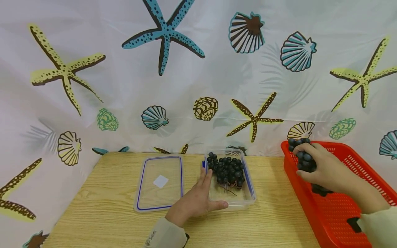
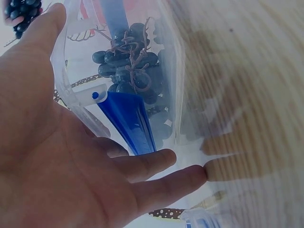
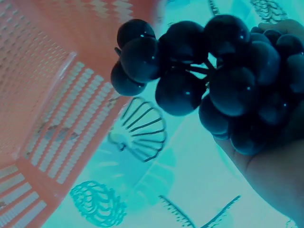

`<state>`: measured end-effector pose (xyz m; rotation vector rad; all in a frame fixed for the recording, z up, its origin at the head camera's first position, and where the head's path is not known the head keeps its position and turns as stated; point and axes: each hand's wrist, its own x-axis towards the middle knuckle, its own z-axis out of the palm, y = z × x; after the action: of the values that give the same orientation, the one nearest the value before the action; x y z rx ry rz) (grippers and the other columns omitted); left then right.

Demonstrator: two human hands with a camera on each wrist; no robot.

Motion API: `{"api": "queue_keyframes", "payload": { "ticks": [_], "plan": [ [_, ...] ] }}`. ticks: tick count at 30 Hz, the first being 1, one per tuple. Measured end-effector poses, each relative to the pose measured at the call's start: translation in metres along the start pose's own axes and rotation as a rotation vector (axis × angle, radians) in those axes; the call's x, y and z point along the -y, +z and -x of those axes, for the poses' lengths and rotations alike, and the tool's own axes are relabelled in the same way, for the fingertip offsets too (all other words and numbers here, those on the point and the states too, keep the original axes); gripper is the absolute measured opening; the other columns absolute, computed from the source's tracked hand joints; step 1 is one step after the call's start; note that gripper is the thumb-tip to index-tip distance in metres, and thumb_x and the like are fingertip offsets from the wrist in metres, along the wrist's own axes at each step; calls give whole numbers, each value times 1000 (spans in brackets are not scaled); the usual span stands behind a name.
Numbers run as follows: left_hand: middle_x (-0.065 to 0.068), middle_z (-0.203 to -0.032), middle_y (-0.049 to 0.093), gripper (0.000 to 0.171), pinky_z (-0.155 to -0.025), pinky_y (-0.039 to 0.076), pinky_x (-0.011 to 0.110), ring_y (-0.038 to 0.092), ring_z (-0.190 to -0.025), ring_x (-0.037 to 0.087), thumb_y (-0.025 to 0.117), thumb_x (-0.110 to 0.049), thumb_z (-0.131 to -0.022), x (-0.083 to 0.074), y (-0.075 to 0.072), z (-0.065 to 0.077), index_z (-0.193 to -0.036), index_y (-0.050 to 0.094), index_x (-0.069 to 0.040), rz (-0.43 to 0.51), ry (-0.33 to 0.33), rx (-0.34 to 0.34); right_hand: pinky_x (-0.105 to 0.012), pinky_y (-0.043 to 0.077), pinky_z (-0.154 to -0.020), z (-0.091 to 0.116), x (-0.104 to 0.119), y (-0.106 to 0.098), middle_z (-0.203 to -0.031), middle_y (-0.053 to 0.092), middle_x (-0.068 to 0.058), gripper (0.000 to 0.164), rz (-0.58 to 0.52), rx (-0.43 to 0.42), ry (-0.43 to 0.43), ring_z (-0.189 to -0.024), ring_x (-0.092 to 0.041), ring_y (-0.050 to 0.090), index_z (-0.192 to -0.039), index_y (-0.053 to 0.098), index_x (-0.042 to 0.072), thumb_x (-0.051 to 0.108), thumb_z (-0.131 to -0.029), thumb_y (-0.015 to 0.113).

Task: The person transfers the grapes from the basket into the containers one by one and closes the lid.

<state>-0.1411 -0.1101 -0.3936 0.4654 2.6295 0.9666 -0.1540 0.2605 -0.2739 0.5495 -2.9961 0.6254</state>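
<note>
My right hand grips a bunch of dark grapes above the left side of a red basket. Close up in the right wrist view, the round grapes hang out from the hand. My left hand lies along the left side of a clear plastic container, fingers extended and thumb by its near edge. Inside the container sits another bunch of grapes, stems toward me. In the left wrist view the container's blue latch hangs beside the fingers.
A clear lid with a blue seal and a white square label lies on the wooden table, left of the container. Behind the table hangs a white cloth printed with starfish and shells.
</note>
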Motion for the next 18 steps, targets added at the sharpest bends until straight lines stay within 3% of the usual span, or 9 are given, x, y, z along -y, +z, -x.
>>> {"api": "queue_keyframes", "payload": {
  "ticks": [11, 18],
  "plan": [
    [15, -166, -14, 117, -109, 33, 61, 21, -147, 46, 68, -66, -87, 1, -1, 1, -164, -3, -13, 6, 0, 0, -53, 53, -79, -6, 48, 7, -125, 47, -13, 48, -108, -68, -136, -101, -36, 56, -124, 55, 21, 18, -85, 83],
    [15, -166, -14, 116, -108, 34, 60, 22, -146, 46, 67, -65, -88, 1, -1, 0, -164, -3, -14, 0, 6, 1, -54, 53, -80, -16, 73, 20, -127, 46, -16, 48, -183, -87, -201, -102, -36, 58, -127, 54, 21, 18, -87, 82]
  ]
}}
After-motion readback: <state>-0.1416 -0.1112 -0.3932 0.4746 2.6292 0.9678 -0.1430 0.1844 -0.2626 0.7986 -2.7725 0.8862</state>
